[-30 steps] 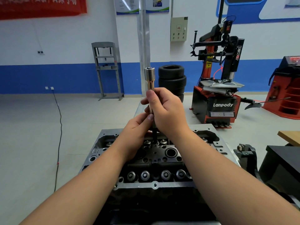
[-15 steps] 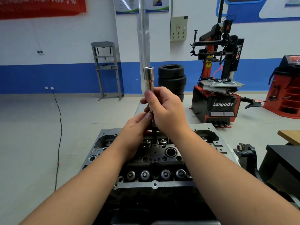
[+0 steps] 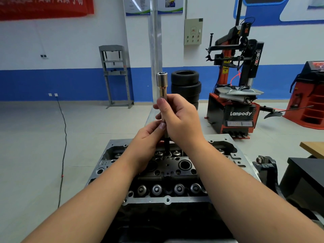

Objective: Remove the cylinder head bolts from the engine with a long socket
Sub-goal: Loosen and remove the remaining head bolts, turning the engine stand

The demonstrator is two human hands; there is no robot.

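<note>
Both hands hold the long socket [image 3: 162, 88] upright above the middle of the cylinder head [image 3: 168, 171], the right hand [image 3: 182, 118] wrapped around its shaft, the left hand [image 3: 149, 135] pinching it lower, its dark lower end standing in a hole of the head.

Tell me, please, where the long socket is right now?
In the head view the long socket stands upright at centre, held by the right hand and left hand above the engine.
</note>
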